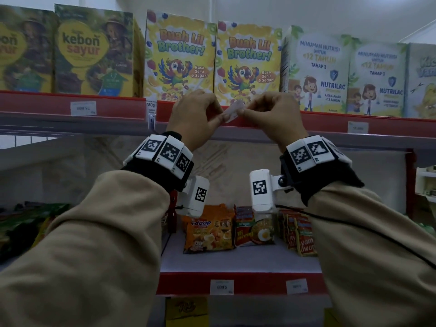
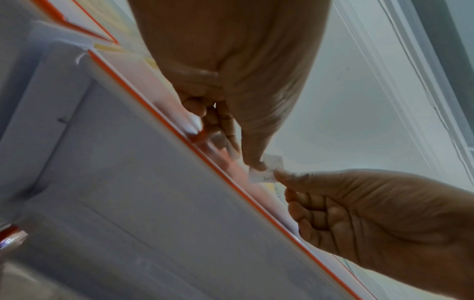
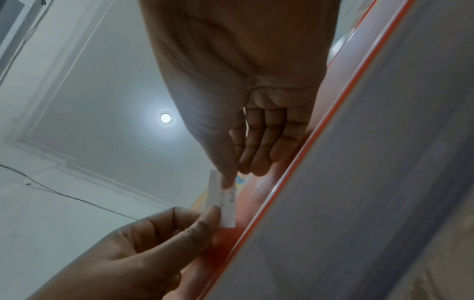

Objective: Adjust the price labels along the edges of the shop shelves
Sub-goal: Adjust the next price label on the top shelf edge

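Observation:
A small white price label (image 1: 233,112) is held between both hands just in front of the red edge strip (image 1: 271,121) of the upper shelf. My left hand (image 1: 200,114) pinches its left end and my right hand (image 1: 271,112) pinches its right end. In the left wrist view the label (image 2: 266,171) sits off the strip, pinched between thumb and finger. The right wrist view shows the label (image 3: 222,201) standing edge-on beside the red strip (image 3: 256,207). The remaining fingers of both hands are curled.
Cereal boxes (image 1: 179,57) and milk boxes (image 1: 316,72) stand on the upper shelf right behind the hands. Other labels sit on the strip at left (image 1: 83,108) and right (image 1: 357,127). Noodle packs (image 1: 210,228) lie on the lower shelf, whose edge carries two labels (image 1: 221,287).

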Demonstrator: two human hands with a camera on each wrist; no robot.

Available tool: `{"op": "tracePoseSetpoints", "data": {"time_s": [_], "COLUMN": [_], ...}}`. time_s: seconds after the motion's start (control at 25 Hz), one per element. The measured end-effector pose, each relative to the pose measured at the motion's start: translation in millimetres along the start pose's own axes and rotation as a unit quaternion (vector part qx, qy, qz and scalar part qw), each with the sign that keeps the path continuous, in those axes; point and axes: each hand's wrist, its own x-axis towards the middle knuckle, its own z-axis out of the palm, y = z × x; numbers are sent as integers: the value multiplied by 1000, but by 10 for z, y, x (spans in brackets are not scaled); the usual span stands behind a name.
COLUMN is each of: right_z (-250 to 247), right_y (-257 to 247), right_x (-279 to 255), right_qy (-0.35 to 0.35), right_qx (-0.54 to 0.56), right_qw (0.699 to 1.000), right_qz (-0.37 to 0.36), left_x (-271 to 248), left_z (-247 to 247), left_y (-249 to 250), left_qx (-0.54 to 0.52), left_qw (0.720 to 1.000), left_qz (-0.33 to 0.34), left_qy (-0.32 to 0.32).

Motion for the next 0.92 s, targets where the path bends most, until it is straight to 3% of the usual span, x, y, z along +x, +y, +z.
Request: {"op": "tracePoseSetpoints", "data": {"time_s": [0.16, 0.28, 0.44, 0.52, 0.72, 0.92], "right_z": [-6, 14, 59, 120, 223, 179], "right_y": [-40, -96, -104, -121, -164, -235], "right_x": [34, 115, 248, 289, 335, 351], "right_qy": [-67, -99, -23, -17, -93, -167], "right_qx": [-50, -165, -125, -99, -134, -157], "right_qw": [993, 970, 985, 990, 983, 968], "right_qz": [-89, -148, -114, -95, -88, -100], "left_x": [5, 5, 40, 54, 44, 65], "left_z": [-53, -120, -286, -364, -357, -296], "left_y": [-7, 6, -29, -79, -102, -115], "left_qx": [0, 22, 148, 151, 74, 100], "left_qw": [1000, 999, 987, 986, 996, 995], "left_qz": [6, 23, 40, 23, -8, -3], "left_qy": [-15, -35, -57, -63, -40, -30]}}
